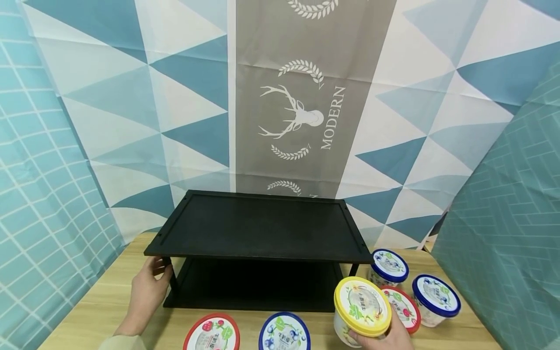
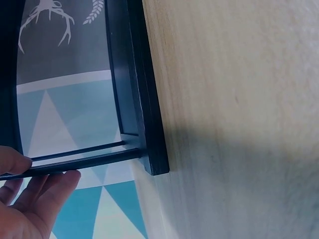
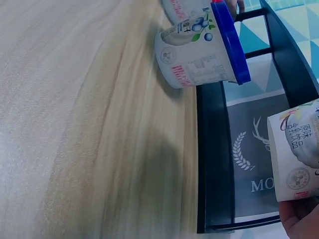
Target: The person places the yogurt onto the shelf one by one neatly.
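Note:
A black two-tier rack (image 1: 262, 226) stands on the wooden table. My left hand (image 1: 148, 289) grips its left front post (image 2: 99, 160), thumb on one side and fingers on the other in the left wrist view. In my right hand (image 1: 393, 338) is a yellow-lidded yogurt tub (image 1: 363, 306), held raised in front of the rack's right front corner. The right wrist view shows the tub's printed white side (image 3: 299, 154), with part of it cut off by the frame edge. Before the rack sit a red-lidded tub (image 1: 212, 333) and a blue-lidded tub (image 1: 284, 333).
Right of the rack stand two blue-lidded tubs (image 1: 388, 265) (image 1: 436, 297) and a red-lidded tub (image 1: 402, 308), partly hidden by the yellow-lidded one. Patterned cloth (image 1: 302, 116) hangs behind the table (image 1: 109, 291), with tiled-print sheets at both sides.

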Tool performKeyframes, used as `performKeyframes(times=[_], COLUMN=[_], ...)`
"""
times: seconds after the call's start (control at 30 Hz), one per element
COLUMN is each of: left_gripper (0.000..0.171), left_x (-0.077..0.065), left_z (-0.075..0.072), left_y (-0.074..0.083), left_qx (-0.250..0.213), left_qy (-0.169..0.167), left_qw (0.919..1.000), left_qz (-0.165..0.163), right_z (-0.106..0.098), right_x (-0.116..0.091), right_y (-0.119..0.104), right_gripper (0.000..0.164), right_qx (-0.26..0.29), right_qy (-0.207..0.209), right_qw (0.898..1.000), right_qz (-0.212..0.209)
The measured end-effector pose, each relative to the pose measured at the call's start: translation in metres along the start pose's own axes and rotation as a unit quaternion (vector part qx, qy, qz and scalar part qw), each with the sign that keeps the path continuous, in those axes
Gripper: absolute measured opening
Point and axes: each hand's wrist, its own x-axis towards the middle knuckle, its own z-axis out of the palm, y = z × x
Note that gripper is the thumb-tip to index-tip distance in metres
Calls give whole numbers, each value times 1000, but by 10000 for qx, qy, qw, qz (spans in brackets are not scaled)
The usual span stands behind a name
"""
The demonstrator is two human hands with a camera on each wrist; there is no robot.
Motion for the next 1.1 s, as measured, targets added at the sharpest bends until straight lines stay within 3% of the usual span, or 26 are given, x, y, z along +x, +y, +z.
performKeyframes(times=[0.6, 1.1], left_gripper=[33, 34], left_x=[-3, -3], left_z=[-2, -3], left_y=[2, 3], left_qx=[-81, -178], left_qy=[-103, -214], left_qw=[9999, 9996], left_qz=[6, -19], right_z=[-12, -19], right_x=[-10, -12], right_y=[-19, -36], right_gripper=[98, 98], right_qx=[-137, -145], right_qy=[55, 161], right_qw=[9980, 9964], right_qz=[-615, -822])
